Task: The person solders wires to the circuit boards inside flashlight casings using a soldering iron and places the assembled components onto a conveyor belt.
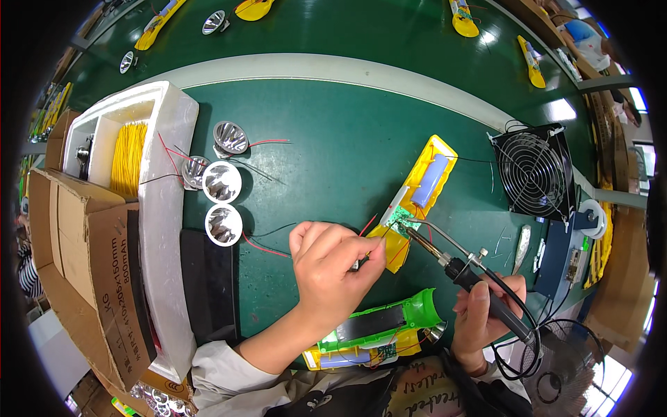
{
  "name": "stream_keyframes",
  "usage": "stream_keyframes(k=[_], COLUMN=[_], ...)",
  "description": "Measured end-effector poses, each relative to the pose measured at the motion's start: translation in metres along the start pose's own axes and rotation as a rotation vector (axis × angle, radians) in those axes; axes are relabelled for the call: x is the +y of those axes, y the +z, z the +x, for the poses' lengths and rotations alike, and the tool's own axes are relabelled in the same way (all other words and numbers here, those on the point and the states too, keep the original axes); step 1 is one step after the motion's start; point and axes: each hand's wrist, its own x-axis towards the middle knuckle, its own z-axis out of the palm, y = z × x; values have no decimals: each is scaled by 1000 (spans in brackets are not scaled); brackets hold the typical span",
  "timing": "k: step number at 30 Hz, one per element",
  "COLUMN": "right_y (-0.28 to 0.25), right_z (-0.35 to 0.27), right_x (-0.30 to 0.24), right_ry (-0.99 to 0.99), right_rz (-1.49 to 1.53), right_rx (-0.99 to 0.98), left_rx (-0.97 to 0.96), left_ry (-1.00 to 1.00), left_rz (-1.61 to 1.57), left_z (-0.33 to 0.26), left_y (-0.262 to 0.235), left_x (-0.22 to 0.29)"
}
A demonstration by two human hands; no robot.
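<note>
My left hand (333,263) is closed in a pinch beside a small green circuit board (401,219). A thin red wire (368,224) sticks up at its fingers; a small dark thing in the palm is mostly hidden. My right hand (486,316) grips a soldering iron (486,295) with a black handle and a thin metal feed tube, its tip at the board. The board sits in an open yellow lamp housing (438,149) with a blue-violet battery cell (431,179). Nearer me lie a green housing part (420,313) and another yellow housing (313,359).
Several shiny reflectors (224,224) with wires lie left of my hands. A white foam box (163,208) holds yellow wires (130,158); a cardboard box (90,257) is beside it. At right stand a black fan (532,172) and a solder reel (592,219). More housings (464,19) lie beyond the ledge.
</note>
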Motion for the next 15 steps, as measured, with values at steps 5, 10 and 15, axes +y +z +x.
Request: stream_keyframes(k=[5,10,15], right_y=[-1,-2,-16], right_z=[0,1,-2], right_x=[-2,-4,-17], right_ry=[-11,-44,-104], right_rz=[-25,-32,-42], right_rx=[-5,-8,40], left_rx=[-5,-1,4], left_ry=[-5,-8,8], left_rz=[-1,-5,10], left_z=[0,1,4], left_y=[0,0,-1], left_x=[1,1,3])
